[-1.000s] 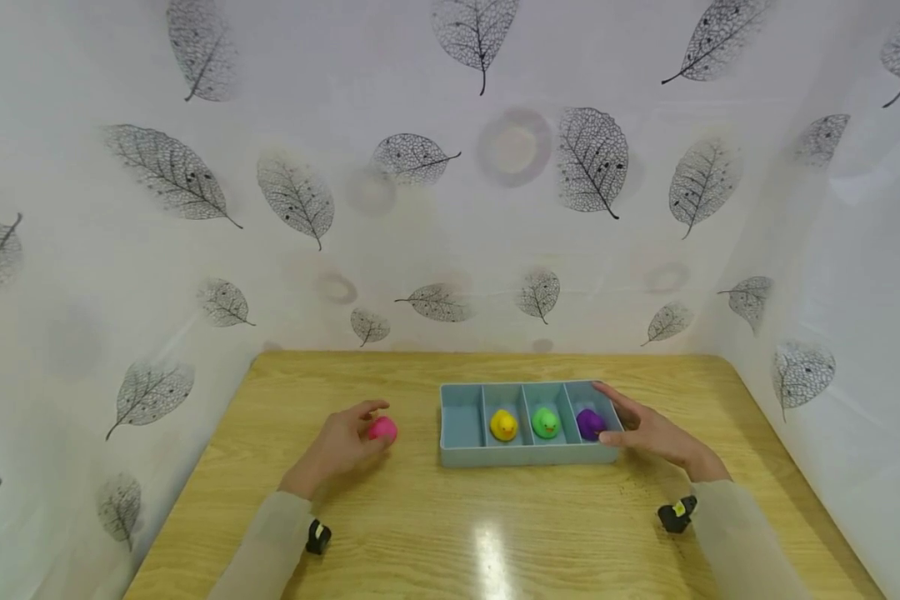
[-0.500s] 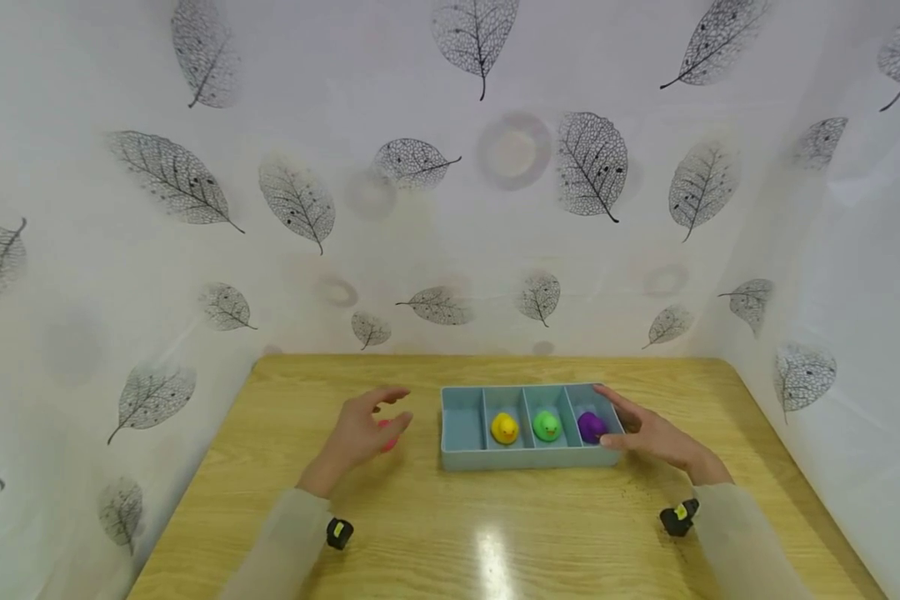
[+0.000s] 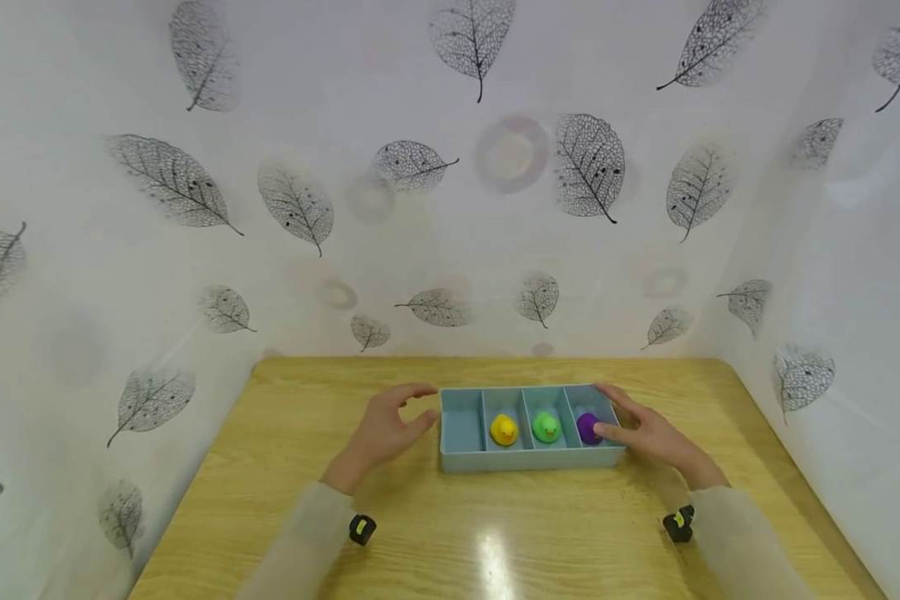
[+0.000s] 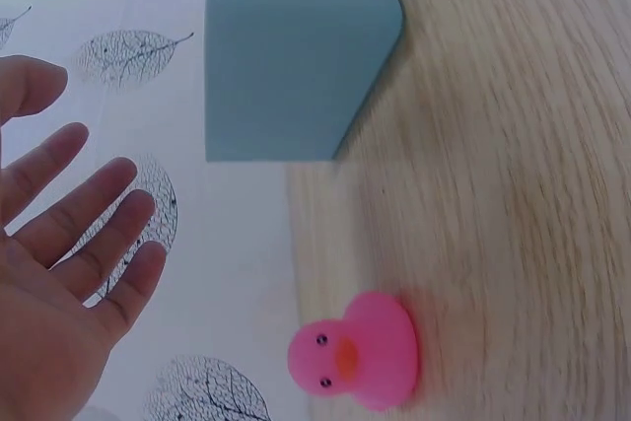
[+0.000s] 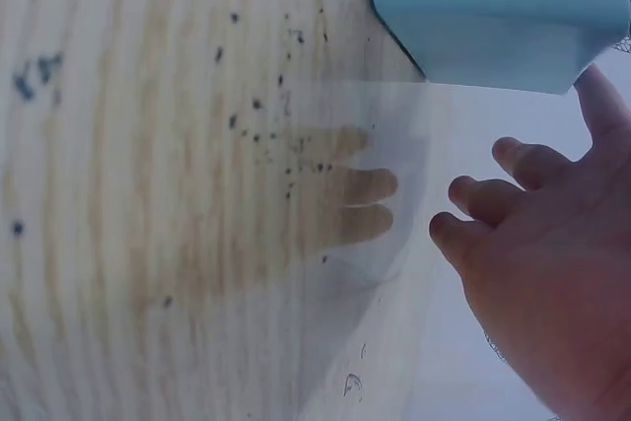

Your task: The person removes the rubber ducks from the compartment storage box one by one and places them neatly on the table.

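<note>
My left hand (image 3: 382, 429) holds nothing, its fingers and thumb spread at the left end of a pale blue four-slot box (image 3: 528, 461). In the left wrist view, a pink toy duck (image 4: 383, 352) sits on the table behind that hand; the head view hides it. My right hand (image 3: 656, 437) spans the box's right end. Its index finger reaches the far corner, and its thumb overlaps a purple toy duck (image 3: 587, 429) in the rightmost slot. The right wrist view shows the other fingers loosely bent beside the end wall. The middle slots carry a yellow duck (image 3: 504, 430) and a green duck (image 3: 547, 427).
The box's leftmost slot (image 3: 462, 421) has nothing in it. Under everything lies a wood-grain table (image 3: 420, 542), with small dark specks (image 5: 256, 105) near the right hand. White leaf-print sheets (image 3: 390, 250) enclose its back and sides.
My left hand has let go of the pink duck and moved right to the box's left end. The right hand stays at the other end, its thumb shifted slightly left over the purple duck.
</note>
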Demonstrator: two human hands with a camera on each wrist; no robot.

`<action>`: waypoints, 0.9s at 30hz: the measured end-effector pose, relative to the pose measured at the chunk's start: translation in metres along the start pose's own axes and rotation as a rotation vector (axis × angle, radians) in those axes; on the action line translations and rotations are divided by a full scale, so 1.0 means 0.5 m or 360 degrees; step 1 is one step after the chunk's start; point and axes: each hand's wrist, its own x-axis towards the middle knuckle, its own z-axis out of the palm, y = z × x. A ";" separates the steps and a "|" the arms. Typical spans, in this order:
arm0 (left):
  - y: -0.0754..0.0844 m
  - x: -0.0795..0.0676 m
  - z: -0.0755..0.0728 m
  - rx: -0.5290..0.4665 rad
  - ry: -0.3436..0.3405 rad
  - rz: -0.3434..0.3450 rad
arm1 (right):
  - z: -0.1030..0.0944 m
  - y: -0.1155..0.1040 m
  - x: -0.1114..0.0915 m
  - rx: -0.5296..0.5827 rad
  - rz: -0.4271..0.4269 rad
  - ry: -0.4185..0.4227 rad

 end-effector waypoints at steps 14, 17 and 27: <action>0.040 0.037 0.050 -0.0074 -0.0149 0.0069 | 0.001 -0.001 -0.004 -0.0129 -0.0013 -0.0020; 0.049 0.044 0.058 -0.0066 -0.0182 0.0074 | -0.006 -0.007 -0.005 -0.0158 -0.0044 -0.0029; 0.061 0.059 0.094 -0.0053 -0.0246 0.0048 | -0.009 -0.017 -0.010 -0.0122 -0.0111 -0.0125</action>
